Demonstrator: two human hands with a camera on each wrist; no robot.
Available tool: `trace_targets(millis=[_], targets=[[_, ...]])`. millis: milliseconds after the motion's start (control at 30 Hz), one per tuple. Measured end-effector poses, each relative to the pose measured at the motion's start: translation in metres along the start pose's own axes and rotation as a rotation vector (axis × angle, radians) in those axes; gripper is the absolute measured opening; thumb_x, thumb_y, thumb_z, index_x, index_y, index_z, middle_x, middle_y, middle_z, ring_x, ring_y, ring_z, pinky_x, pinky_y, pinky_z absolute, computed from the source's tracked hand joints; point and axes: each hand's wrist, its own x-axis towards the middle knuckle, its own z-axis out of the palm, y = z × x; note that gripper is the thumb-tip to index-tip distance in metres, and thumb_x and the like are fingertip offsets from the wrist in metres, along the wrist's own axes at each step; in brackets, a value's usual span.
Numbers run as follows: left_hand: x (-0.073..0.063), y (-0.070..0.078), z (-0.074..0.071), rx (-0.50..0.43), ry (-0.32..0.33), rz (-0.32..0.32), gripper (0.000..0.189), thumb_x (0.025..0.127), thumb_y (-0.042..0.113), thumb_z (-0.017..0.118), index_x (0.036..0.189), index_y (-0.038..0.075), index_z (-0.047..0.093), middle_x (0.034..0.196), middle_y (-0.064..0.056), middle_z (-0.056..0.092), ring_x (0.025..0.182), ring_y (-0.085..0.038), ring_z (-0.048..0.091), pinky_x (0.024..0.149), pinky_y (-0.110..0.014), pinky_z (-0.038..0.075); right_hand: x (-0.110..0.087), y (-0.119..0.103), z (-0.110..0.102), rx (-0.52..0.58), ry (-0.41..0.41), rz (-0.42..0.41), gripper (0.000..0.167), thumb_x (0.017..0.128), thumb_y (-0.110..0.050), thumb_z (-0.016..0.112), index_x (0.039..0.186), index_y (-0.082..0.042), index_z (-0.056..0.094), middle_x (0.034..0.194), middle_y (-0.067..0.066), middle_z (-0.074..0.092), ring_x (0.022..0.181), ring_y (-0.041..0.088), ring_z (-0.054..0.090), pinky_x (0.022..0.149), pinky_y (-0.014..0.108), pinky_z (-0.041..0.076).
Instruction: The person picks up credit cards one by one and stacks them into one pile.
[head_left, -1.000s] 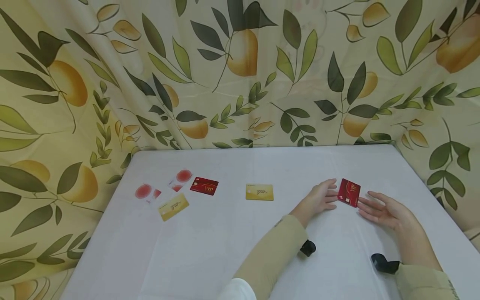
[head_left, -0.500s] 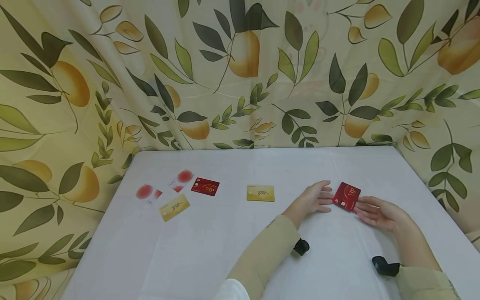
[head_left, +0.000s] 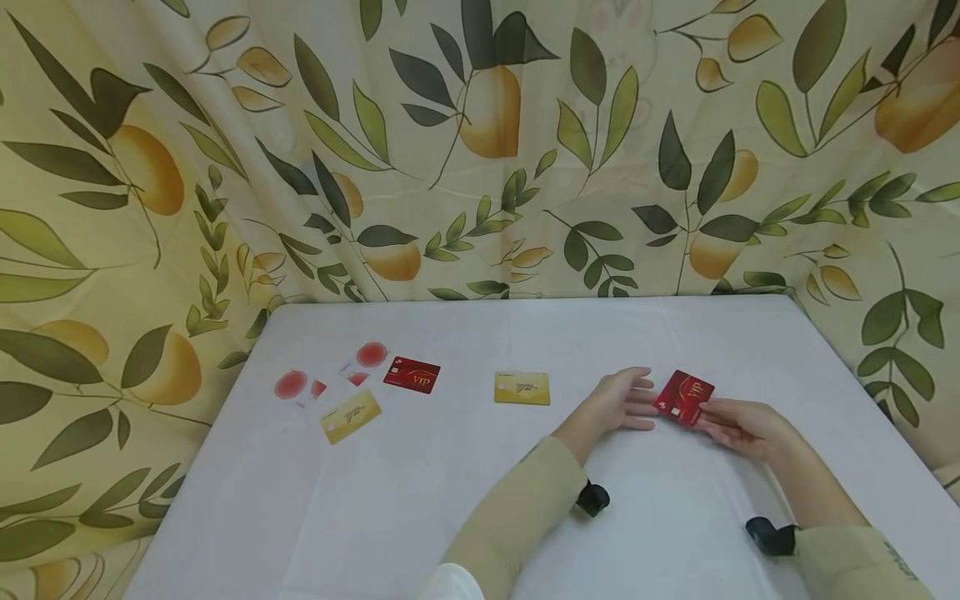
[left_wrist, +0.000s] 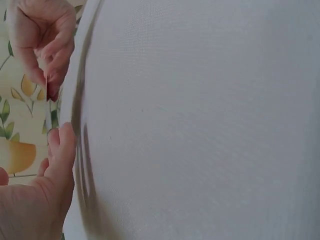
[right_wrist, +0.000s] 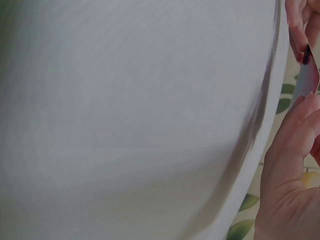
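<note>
While holding the red card (head_left: 684,398) raised above the right part of the tabletop (head_left: 375,517), pinches it at the lower right between thumb and fingers of the right hand (head_left: 742,426). Touches its left corner with the nearly straight, spread fingers of the left hand (head_left: 613,403); cannot tell if pressing. Apart from the back edge, nearer to the right edge. Toward the back left corner, grouped: a second red card (head_left: 412,375), a yellow card (head_left: 351,416), and two pale pieces (head_left: 371,355) with red circles. Between group and left hand, with wide gaps: a separate yellow card (head_left: 522,387).
</note>
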Motion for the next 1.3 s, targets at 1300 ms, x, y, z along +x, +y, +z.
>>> trace_targets(millis=[1300], targets=[[-0.048,0.01,-0.068,-0.058,0.236,0.111,0.019,0.078,-0.001,0.067,0.096,0.003,0.063,0.084,-0.015,0.068,0.075,-0.028,0.068,0.07,-0.047,0.054,0.008,-0.006,0.077,-0.045,-0.063,-0.138,0.022,0.09,-0.022,0.059,0.109,-0.011,0.054,0.08,0.003,0.07,0.076,0.016,0.068,0.072,0.03,0.055]])
